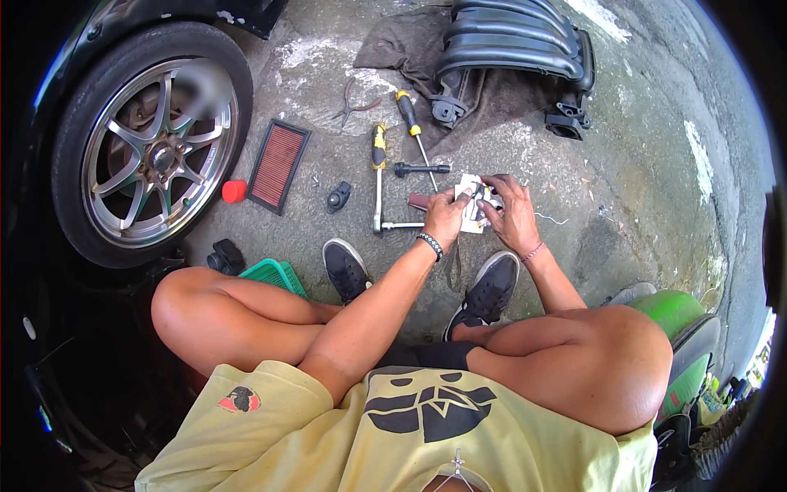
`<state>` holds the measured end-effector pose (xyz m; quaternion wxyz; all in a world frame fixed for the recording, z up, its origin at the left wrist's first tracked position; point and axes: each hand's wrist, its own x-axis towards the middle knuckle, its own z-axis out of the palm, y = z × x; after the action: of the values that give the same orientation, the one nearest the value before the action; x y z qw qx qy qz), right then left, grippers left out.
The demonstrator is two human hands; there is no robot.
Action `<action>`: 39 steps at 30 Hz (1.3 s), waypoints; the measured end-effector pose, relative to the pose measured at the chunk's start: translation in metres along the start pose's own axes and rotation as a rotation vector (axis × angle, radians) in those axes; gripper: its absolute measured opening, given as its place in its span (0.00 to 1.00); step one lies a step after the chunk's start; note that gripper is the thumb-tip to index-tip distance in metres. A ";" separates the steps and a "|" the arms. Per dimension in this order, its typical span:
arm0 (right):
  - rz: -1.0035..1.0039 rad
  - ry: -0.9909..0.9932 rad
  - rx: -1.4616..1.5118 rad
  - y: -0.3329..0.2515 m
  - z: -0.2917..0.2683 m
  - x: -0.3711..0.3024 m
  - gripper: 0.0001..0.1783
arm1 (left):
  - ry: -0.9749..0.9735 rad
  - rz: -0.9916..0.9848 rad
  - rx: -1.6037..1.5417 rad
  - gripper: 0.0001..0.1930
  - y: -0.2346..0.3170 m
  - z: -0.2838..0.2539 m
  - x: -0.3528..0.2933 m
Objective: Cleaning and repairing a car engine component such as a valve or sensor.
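Note:
Between my two hands is a small white packet or box with dark marks on it. My left hand grips its left side, with the thumb on top. On the right side my right hand has its fingers bent over it, thumb pressed near the middle. Part of the packet is hidden under the fingers. Just left of my left hand lie a ratchet wrench with a yellow and black handle and a dark rod-shaped part. A reddish-brown piece pokes out beside that hand.
A screwdriver and pliers lie farther off. A black intake manifold rests on a dark cloth. At left are a framed air filter, a red cap, a black part, a green basket and a car wheel.

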<state>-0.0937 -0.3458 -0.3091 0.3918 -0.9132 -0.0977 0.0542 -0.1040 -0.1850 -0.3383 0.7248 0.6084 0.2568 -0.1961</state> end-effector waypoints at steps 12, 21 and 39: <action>0.027 0.085 -0.030 -0.003 0.006 -0.009 0.15 | 0.000 -0.008 0.397 0.16 -0.007 -0.003 0.009; 0.037 0.021 0.000 -0.002 0.004 -0.004 0.18 | -0.082 -0.109 0.118 0.13 -0.003 -0.006 0.004; 0.475 0.097 0.362 0.018 0.003 0.003 0.12 | 0.015 0.223 0.607 0.12 -0.001 0.005 0.020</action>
<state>-0.0886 -0.3552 -0.3242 0.5288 -0.8273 0.1490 0.1171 -0.0881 -0.1900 -0.3507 0.5252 0.8228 0.1237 -0.1785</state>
